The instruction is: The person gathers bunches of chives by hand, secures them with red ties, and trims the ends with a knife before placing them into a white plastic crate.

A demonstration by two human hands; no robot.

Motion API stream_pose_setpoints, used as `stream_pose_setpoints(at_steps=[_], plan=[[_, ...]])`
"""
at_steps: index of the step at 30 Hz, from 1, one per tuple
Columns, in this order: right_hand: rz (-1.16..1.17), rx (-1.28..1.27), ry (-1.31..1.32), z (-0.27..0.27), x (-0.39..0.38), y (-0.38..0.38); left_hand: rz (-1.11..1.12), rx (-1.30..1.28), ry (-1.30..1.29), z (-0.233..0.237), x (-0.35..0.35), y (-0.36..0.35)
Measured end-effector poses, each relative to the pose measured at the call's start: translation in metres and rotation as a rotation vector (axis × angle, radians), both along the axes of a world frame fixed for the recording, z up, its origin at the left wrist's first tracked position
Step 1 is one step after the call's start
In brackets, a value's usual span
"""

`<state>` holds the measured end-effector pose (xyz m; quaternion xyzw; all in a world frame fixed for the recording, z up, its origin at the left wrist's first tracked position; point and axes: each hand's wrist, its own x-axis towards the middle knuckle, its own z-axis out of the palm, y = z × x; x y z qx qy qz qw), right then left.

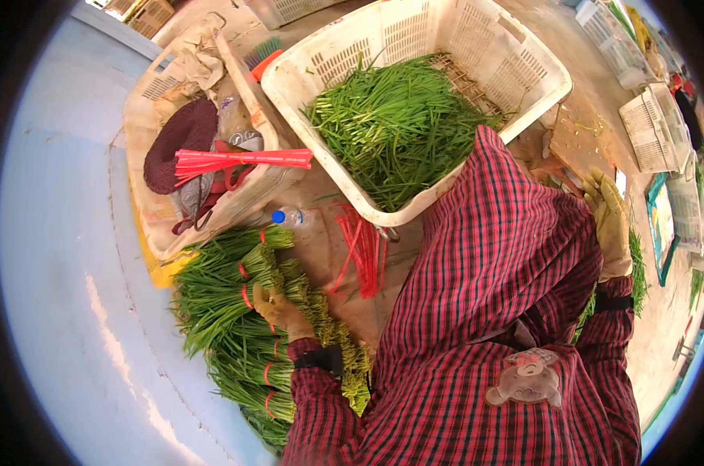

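My left hand (280, 312), in a yellowish work glove, is at the stem ends of a pile of tied green chive bundles (224, 299). Its fingers are curled over the stems of one chive bundle (260, 268). Red ties (246, 296) circle the bundles. My right hand (610, 221), gloved too, is beside my right knee with its fingers stretched out and nothing visible in them. In front of my knees, a white plastic crate (352, 167) holds loose chives (391, 116).
A second crate (165, 248) at the left holds a dark red hat (182, 144) and cloths, with red strips (243, 158) across its edge. More red strips (361, 252) and a blue-capped bottle (290, 218) lie on the floor. White baskets (655, 128) stand at the right; a wall (64, 233) bounds the left.
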<state>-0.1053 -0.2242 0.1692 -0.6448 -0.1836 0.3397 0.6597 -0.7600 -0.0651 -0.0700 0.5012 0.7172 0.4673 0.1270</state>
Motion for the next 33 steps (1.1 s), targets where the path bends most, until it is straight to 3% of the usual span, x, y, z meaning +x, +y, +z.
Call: stream_pose_setpoints(at_steps=[2, 4, 6, 7, 9, 10, 12, 13, 19, 22, 24, 25, 26, 28, 29, 30, 32, 33], plan=[[-0.013, 0.003, 0.008, 0.001, 0.0, -0.004, -0.075, -0.052, -0.144, 0.002, 0.047, 0.007], [-0.026, -0.02, -0.006, 0.001, -0.001, -0.004, -0.136, -0.099, -0.287, -0.029, 0.058, 0.007], [-0.039, -0.035, -0.015, 0.001, -0.003, -0.002, -0.41, -0.244, 0.195, -0.113, 0.054, 0.002], [-0.039, -0.058, -0.026, 0.002, -0.003, -0.001, -0.415, -0.245, 0.187, -0.125, 0.057, 0.003], [-0.054, -0.086, -0.042, 0.005, -0.005, -0.001, -0.534, -0.577, 0.737, -0.144, 0.063, 0.004], [-0.042, -0.091, -0.045, 0.008, -0.01, 0.002, -0.549, -0.573, 0.733, -0.158, 0.063, 0.004], [-0.055, -0.097, -0.065, 0.013, -0.014, 0.004, -0.48, -0.236, 0.865, -0.197, 0.059, 0.001], [-0.032, -0.105, -0.049, 0.014, -0.014, 0.005, -0.467, -0.227, 0.887, -0.207, 0.061, 0.004], [0.004, -0.121, -0.052, 0.014, -0.011, 0.007, -0.587, -0.815, 0.93, -0.229, 0.055, 0.035], [0.033, -0.12, -0.056, 0.017, -0.011, 0.009, -0.606, -0.871, 0.904, -0.219, 0.056, 0.045], [0.015, -0.125, -0.05, 0.019, -0.012, 0.011, -0.413, -0.537, 0.641, -0.201, 0.055, 0.034], [0.002, -0.123, -0.049, 0.019, -0.012, 0.011, -0.435, -0.247, 0.677, -0.197, 0.056, 0.025], [-0.011, -0.122, -0.047, 0.018, -0.012, 0.01, -0.436, -0.243, 0.683, -0.19, 0.064, 0.018], [-0.004, -0.085, -0.032, 0.014, -0.009, 0.008, -0.244, -0.402, -0.146, -0.14, 0.084, 0.003], [0.006, -0.053, -0.023, 0.012, -0.008, 0.008, -0.339, -0.569, 0.134, -0.088, 0.094, -0.002], [0.008, -0.043, -0.013, 0.014, -0.008, 0.007, -0.334, -0.561, 0.145, -0.064, 0.098, -0.019], [-0.033, -0.065, -0.036, 0.019, -0.012, 0.009, -0.348, -0.336, -0.135, -0.037, 0.1, -0.049], [-0.037, -0.05, -0.032, 0.018, -0.012, 0.009, -0.352, -0.322, -0.128, -0.024, 0.097, -0.059]])
